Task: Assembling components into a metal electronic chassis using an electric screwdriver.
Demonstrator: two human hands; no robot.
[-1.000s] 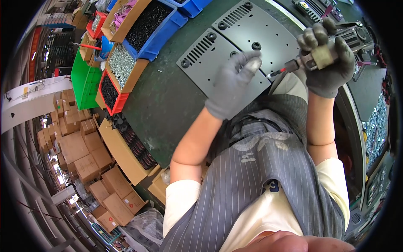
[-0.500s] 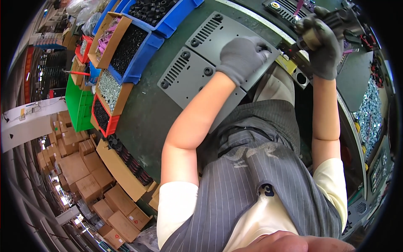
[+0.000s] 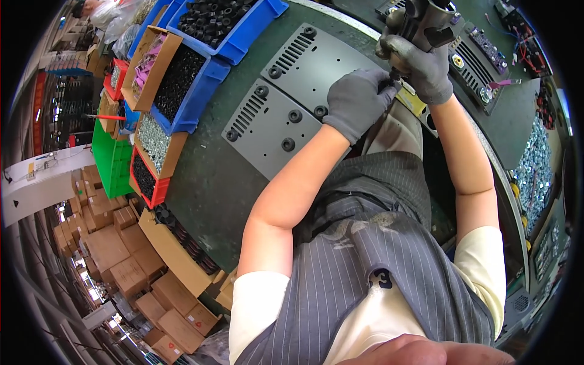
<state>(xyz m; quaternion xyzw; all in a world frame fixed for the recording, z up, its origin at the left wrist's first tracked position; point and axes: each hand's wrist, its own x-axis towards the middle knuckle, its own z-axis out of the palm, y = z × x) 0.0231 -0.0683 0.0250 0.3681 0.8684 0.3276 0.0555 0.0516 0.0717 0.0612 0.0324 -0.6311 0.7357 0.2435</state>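
My gloved right hand (image 3: 426, 70) grips a dark power screwdriver (image 3: 426, 24), whose nose points down toward my left hand. The gloved left hand (image 3: 359, 100) lies over the right end of the farther grey metal plate (image 3: 322, 58), thumb and fingers drawn together right by the screwdriver's nose. Whatever the fingertips hold is too small and hidden to make out. A second grey metal plate (image 3: 252, 131) lies against the first, on the near side. Both have rows of slots and carry black round feet (image 3: 295, 115); my left hand and forearm cover part of them.
Blue bins (image 3: 210, 67) of black parts, a cardboard box (image 3: 176, 143) of silver screws and a red bin (image 3: 159, 191) line the bench's left side. To the right are a slotted panel (image 3: 474, 67) with fittings and a heap of silver parts (image 3: 532, 167). Cartons (image 3: 128, 243) stand lower left.
My right hand has brought the screwdriver left and in, next to my left hand. The left hand has shifted slightly right and down, its fingers now at the tool's nose.
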